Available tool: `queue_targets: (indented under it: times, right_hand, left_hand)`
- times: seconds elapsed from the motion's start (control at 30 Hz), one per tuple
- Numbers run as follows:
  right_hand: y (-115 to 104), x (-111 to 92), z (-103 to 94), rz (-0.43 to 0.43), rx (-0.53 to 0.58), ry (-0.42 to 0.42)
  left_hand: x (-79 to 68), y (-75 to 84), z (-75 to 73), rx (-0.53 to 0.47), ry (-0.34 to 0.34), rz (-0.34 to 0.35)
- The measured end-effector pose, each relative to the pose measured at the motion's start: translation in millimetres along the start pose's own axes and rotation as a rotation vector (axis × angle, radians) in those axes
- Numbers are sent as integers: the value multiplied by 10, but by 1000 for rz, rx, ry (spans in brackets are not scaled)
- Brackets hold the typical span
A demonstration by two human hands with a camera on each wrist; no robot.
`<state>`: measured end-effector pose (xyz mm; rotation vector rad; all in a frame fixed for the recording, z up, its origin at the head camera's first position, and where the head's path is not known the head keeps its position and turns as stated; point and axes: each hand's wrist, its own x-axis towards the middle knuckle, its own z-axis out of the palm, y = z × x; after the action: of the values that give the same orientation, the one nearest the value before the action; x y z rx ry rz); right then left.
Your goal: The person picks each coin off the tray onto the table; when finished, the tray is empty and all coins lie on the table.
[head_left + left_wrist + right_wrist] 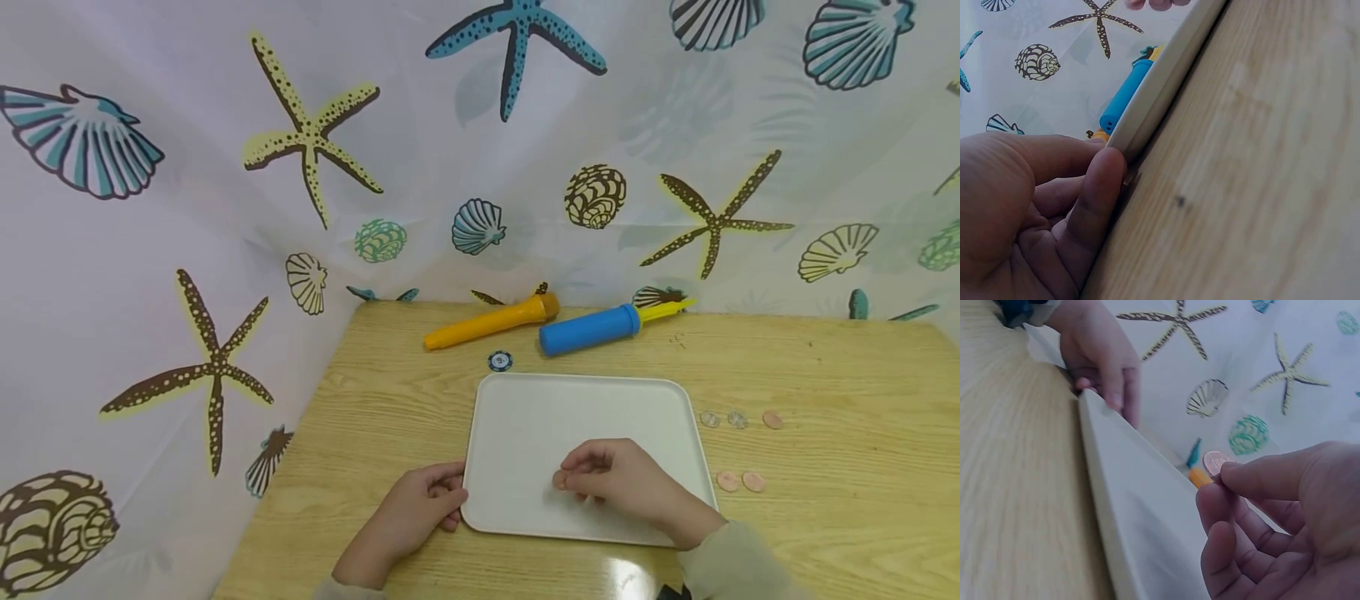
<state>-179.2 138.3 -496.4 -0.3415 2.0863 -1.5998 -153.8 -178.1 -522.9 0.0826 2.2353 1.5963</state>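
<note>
My right hand (618, 483) is over the white tray (525, 417) and pinches a copper coin (1215, 461) between thumb and fingertips. In the right wrist view the coin's face shows past the thumb tip, while the other fingers curl below. My left hand (412, 510) grips the tray's rim near its front left corner. Seen from the left wrist, the thumb and index finger (1066, 156) close on that edge, and part of the other fingers is hidden.
Right of the tray lie two silver coins (737, 420) and three copper ones (753, 482). Behind it are a poker chip (500, 361), an orange toy microphone (491, 323) and a blue hand pump (590, 331). A patterned curtain (420, 150) hangs along the wooden table's (382, 400) back and left sides.
</note>
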Motion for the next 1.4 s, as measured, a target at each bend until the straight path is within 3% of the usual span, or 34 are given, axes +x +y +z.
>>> queue_targets:
  times: [0.33,0.63,0.93,1.03,1.2,1.4]
  right_hand:
    - [51,-371,-494,4,103,110]
    - [164,-675,-779,57,78,223]
    - [429,-982,-1093,143,41,372]
    - [484,-1074,-1207,209,-22,418]
    - [541,-1206,-1382,291,-234,473]
    - [613,-1304,-1520,316,-414,499]
  left_hand:
    - [16,4,-32,12,-1,-8]
    - [24,2,-6,9,-2,-9]
    - [-5,21,22,13,10,-13]
    - [-10,20,31,5,13,-7]
    - [-2,12,25,1,12,5]
    - [13,-11,19,13,12,0]
